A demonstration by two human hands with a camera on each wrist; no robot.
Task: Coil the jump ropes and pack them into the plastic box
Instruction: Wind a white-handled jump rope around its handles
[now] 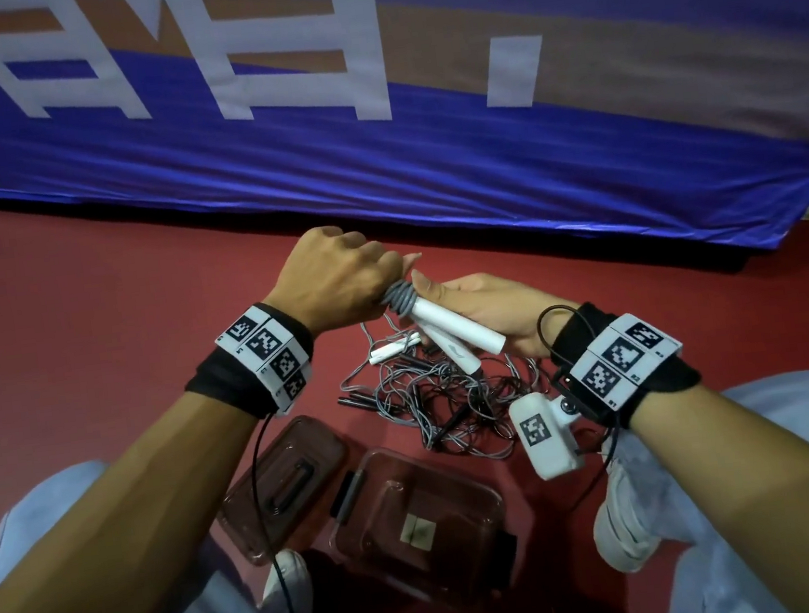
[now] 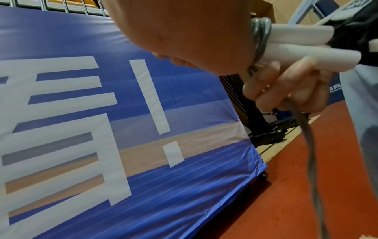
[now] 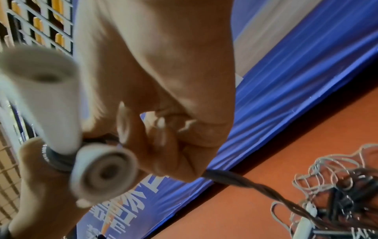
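The right hand holds two smooth white handles side by side, fingers curled under them. Their long axis runs from the free ends near the right wrist up and left to the left hand. There the left hand is closed around grey cord, wound in tight turns on the handle ends. More thin grey and black jump ropes lie tangled on the red floor, just beyond the clear plastic box and its lid.
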